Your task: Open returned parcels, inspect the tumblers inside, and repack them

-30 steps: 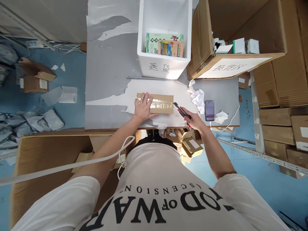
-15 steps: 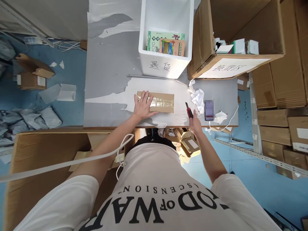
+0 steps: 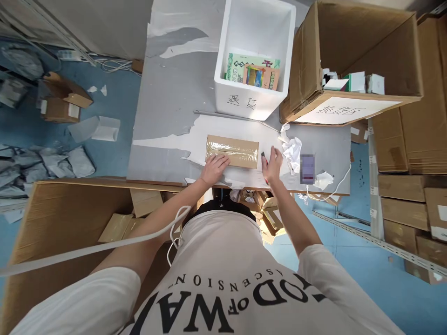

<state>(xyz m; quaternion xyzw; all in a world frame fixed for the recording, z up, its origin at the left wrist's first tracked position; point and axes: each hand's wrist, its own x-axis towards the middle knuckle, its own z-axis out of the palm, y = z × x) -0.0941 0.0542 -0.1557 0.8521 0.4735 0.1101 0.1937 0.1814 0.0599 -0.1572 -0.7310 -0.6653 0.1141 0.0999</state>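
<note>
A small brown cardboard box (image 3: pixel 240 148) with shiny tape along its top lies on the table. My left hand (image 3: pixel 213 171) rests on its near left edge, fingers laid flat over the cardboard, not gripping it. Just off the box's right end, my right hand (image 3: pixel 273 164) is closed around a red and black utility knife (image 3: pixel 266 180). Most of the knife is hidden by the fingers; a dark end pokes out on the box side. Crumpled white paper (image 3: pixel 292 152) lies right of that hand.
A phone (image 3: pixel 308 169) with a white cable lies to the right. Behind stand a white foam bin (image 3: pixel 251 100) holding packets and a large carton (image 3: pixel 303 65) with small boxes. A thin rod (image 3: pixel 226 115) lies before the bin. A big open carton (image 3: pixel 70 209) is below left.
My left hand has slid from the box top toward its near edge. My right hand has brought the knife closer to the box's right end and turned it. The view has shifted slightly.
</note>
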